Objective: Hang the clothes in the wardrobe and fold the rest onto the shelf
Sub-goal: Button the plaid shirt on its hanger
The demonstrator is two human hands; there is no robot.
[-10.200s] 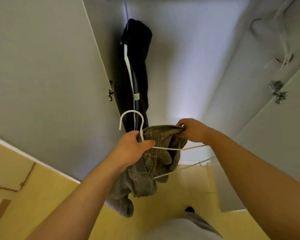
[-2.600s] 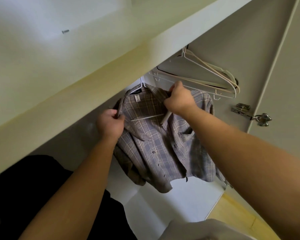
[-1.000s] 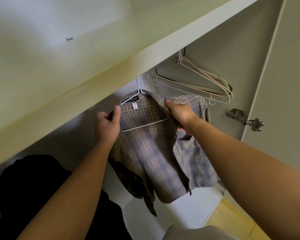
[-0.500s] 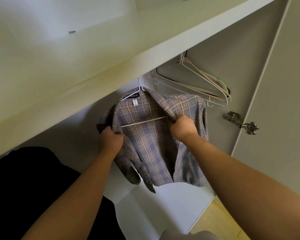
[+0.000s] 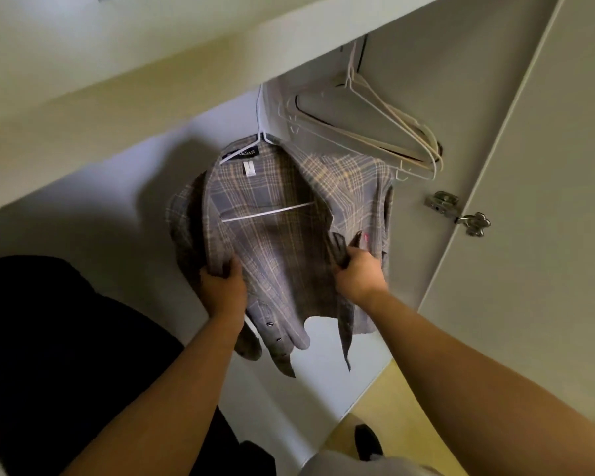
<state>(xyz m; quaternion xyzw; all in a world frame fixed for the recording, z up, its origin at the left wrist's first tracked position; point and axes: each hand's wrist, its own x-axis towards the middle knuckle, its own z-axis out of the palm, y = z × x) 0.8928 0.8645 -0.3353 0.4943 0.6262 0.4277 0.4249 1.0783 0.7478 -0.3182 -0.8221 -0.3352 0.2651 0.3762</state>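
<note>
A grey plaid shirt hangs open-fronted on a white wire hanger inside the wardrobe, its hook running up behind the shelf edge. My left hand grips the shirt's left front edge. My right hand grips the right front edge, about level with the left. The shirt's lower hem and a sleeve dangle below my hands.
Several bare hangers hang to the right of the shirt. A pale shelf board juts overhead. A dark garment fills the lower left. The open wardrobe door with a metal hinge stands at right. Yellow floor shows below.
Both hands have slid down the shirt's front edges from near the collar to mid-chest. The shirt hangs straighter on the hanger.
</note>
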